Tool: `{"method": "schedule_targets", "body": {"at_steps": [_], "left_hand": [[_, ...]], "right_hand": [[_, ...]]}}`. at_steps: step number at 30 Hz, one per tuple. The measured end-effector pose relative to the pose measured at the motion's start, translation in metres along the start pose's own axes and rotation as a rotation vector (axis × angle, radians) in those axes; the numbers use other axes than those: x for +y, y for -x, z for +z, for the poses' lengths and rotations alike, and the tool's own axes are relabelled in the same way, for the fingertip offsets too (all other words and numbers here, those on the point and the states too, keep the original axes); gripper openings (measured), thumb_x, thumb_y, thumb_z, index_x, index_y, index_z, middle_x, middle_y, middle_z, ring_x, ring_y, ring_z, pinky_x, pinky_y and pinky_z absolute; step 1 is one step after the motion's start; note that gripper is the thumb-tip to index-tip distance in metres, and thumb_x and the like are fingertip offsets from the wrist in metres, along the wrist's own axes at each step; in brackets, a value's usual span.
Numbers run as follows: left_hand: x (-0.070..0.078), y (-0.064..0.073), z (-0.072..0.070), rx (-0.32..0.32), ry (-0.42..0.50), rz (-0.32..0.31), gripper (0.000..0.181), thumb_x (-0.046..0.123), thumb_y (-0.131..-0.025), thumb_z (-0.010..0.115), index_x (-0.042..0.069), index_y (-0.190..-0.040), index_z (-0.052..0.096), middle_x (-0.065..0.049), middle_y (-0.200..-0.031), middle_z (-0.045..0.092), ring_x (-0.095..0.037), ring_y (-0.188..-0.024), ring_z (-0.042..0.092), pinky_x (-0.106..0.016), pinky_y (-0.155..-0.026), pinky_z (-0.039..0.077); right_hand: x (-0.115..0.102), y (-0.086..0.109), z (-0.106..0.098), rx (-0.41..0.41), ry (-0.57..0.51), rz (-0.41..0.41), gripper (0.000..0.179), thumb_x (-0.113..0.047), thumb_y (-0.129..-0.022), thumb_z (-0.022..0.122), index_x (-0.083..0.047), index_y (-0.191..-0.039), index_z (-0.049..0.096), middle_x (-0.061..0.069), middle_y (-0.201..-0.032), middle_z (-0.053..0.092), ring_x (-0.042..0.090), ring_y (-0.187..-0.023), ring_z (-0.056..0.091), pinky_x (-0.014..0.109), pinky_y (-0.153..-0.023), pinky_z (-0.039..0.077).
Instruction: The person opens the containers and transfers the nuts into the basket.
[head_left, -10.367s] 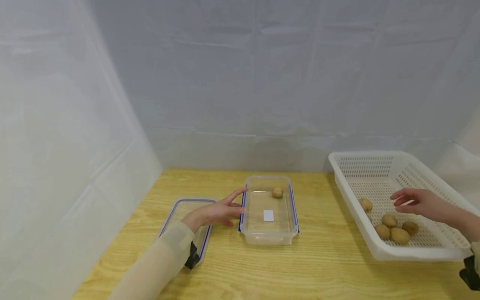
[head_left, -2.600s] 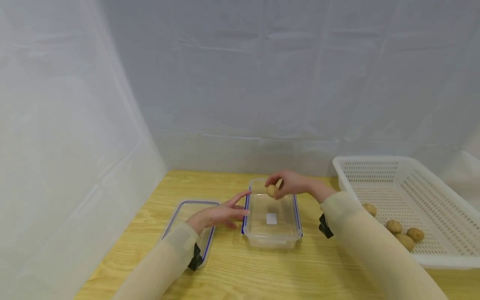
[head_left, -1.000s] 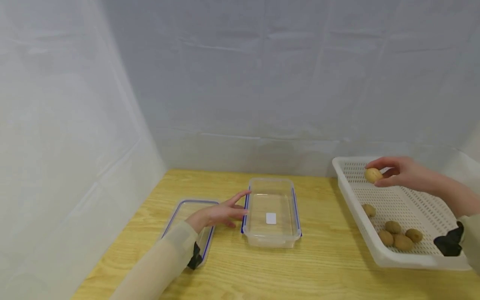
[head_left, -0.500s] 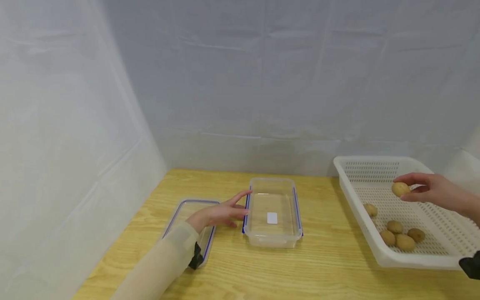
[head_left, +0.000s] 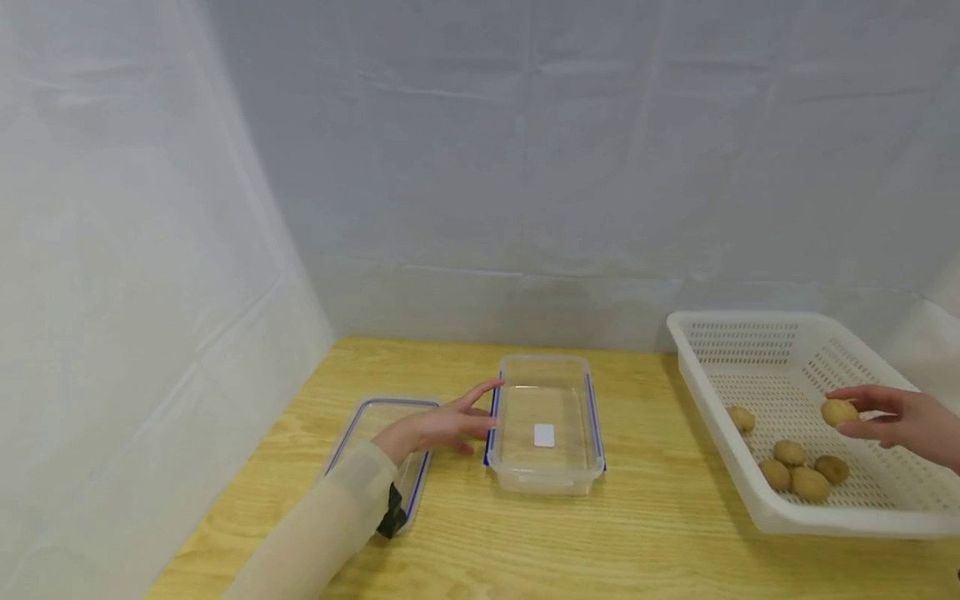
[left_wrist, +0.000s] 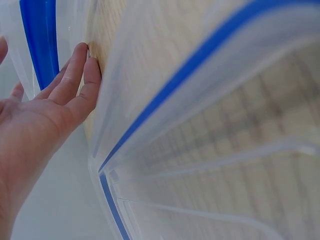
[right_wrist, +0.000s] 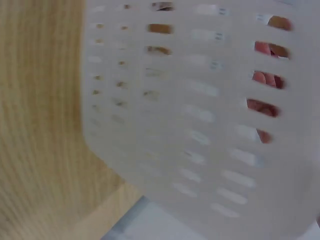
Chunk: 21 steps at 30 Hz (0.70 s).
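My right hand (head_left: 911, 421) pinches a small potato (head_left: 839, 412) between thumb and fingers, low inside the white perforated basket (head_left: 712, 437). Several more potatoes (head_left: 810, 483) lie on the basket's floor toward its near left. In the right wrist view the slotted basket wall (right_wrist: 170, 125) covers most of the frame, and bits of the fingers (right_wrist: 262, 107) show through the slots. My left hand (head_left: 438, 429) has its fingers spread against the left side of a clear plastic food container (head_left: 525, 482); the left wrist view shows them beside its blue latch (left_wrist: 40, 45).
A clear lid (head_left: 386, 408) with a blue seal lies left of the container, partly under my left forearm. The wooden table (head_left: 585, 542) meets a white sheet (head_left: 480, 308) at the back. A white label (head_left: 543, 435) shows in the container.
Earlier a potato lay in the container; my right hand picked it up there, carried it right over the basket, then lowered it farther right. My left hand keeps its place.
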<state>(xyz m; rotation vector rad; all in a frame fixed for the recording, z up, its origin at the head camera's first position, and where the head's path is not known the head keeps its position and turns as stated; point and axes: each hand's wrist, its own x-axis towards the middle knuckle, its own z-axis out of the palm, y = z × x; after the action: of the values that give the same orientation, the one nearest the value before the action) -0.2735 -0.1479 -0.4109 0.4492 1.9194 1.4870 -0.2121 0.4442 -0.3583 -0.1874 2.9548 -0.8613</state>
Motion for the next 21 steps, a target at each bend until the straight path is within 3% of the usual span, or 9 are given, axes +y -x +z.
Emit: {"method": "schedule_targets", "body": {"at_steps": [5,8,10,17,21], "left_hand": [[-0.001,0.001,0.0,0.008,0.002,0.0,0.072,0.028,-0.1,0.056,0.035,-0.156,0.01,-0.026,-0.15,0.028,-0.044,-0.132,0.038,-0.058,-0.098,0.039],[0.0,0.002,0.0,0.008,0.002,-0.001,0.073,0.028,-0.1,0.056,0.035,-0.156,0.01,-0.026,-0.15,0.028,-0.044,-0.132,0.038,-0.058,-0.099,0.038],[0.0,0.002,0.0,0.009,0.006,0.0,0.073,0.028,-0.1,0.057,0.034,-0.156,0.01,-0.026,-0.15,0.028,-0.044,-0.132,0.038,-0.058,-0.098,0.039],[-0.001,0.0,-0.001,0.016,0.005,-0.008,0.072,0.027,-0.1,0.057,0.035,-0.156,0.012,-0.026,-0.15,0.029,-0.044,-0.131,0.039,-0.055,-0.097,0.041],[0.0,0.0,-0.001,0.016,-0.002,-0.01,0.073,0.028,-0.099,0.057,0.035,-0.156,0.012,-0.026,-0.15,0.029,-0.043,-0.131,0.039,-0.055,-0.097,0.041]], "right_hand": [[0.013,0.0,0.012,-0.015,-0.001,0.039,0.06,-0.032,-0.095,0.064,0.014,-0.129,0.044,0.036,-0.117,0.053,0.029,-0.086,0.063,0.036,-0.061,0.043],[0.019,-0.001,0.017,-0.021,0.006,0.032,0.06,-0.03,-0.094,0.066,0.016,-0.127,0.045,0.036,-0.115,0.055,0.028,-0.087,0.063,0.034,-0.062,0.048],[0.021,-0.002,0.018,-0.028,0.007,0.012,0.058,-0.027,-0.094,0.067,0.017,-0.126,0.046,0.035,-0.114,0.056,0.025,-0.088,0.063,0.035,-0.065,0.051],[0.023,-0.006,0.027,-0.06,-0.018,-0.082,0.044,-0.01,-0.09,0.07,0.021,-0.115,0.051,0.021,-0.098,0.067,-0.005,-0.076,0.057,0.026,-0.064,0.053],[0.024,-0.009,0.028,-0.099,-0.008,-0.13,0.039,-0.006,-0.089,0.07,0.021,-0.111,0.053,0.023,-0.097,0.066,-0.008,-0.076,0.055,0.025,-0.064,0.052]]}}
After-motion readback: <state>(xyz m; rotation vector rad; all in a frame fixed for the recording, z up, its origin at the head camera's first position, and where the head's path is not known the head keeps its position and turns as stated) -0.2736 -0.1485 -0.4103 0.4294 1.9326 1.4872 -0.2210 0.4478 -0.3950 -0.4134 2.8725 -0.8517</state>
